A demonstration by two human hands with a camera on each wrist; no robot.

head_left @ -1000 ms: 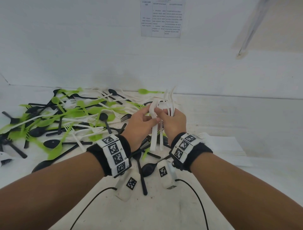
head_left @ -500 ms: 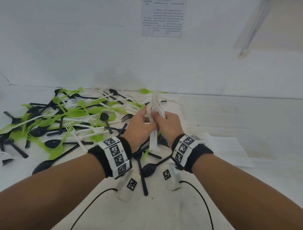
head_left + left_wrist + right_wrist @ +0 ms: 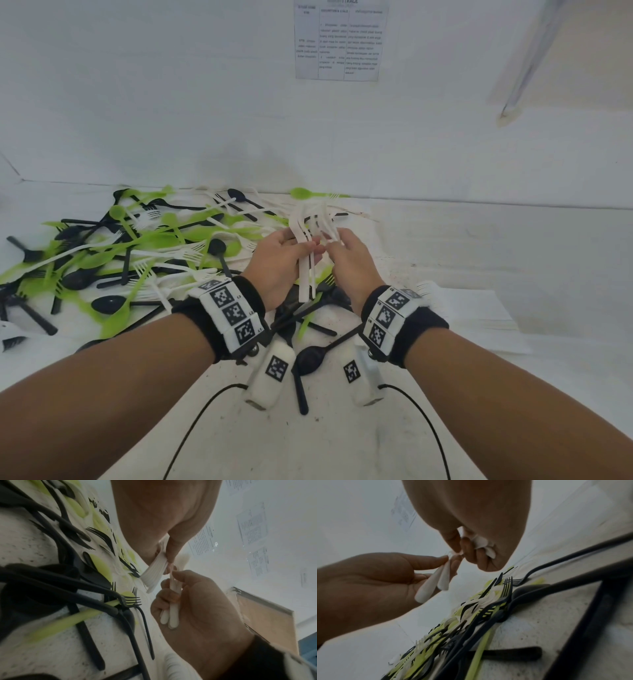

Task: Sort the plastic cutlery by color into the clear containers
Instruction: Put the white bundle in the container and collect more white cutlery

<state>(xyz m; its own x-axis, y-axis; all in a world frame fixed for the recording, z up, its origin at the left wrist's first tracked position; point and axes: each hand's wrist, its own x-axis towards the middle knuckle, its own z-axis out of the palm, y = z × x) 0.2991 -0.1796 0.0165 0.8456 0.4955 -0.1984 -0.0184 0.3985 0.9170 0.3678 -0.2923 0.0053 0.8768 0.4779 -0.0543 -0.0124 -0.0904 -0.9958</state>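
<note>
Change: the white cutlery (image 3: 306, 274), bunched tight between the two hands half a second ago, is now fanning apart at the tines while the hands are drawing slightly away from each other
Left grip: the left hand (image 3: 281, 263) is curling thumb and fingers round several white handles, which are hanging down below the palm
Right grip: the right hand (image 3: 347, 263) is pinching a few more white handles, just beside the left one
Meaning: judging by this, the white pieces are still being squared up in the air above the table (image 3: 308, 445), not yet being dropped off
Remaining pile: green, black and white pieces (image 3: 137, 253) are lying mixed on the left, so most of the sorting is still waiting
Containers: no clear container is showing plainly; a pale flat shape (image 3: 479, 308) is lying to the right with white tines at its edge, and I cannot tell whether it is one or what it is holding
</note>
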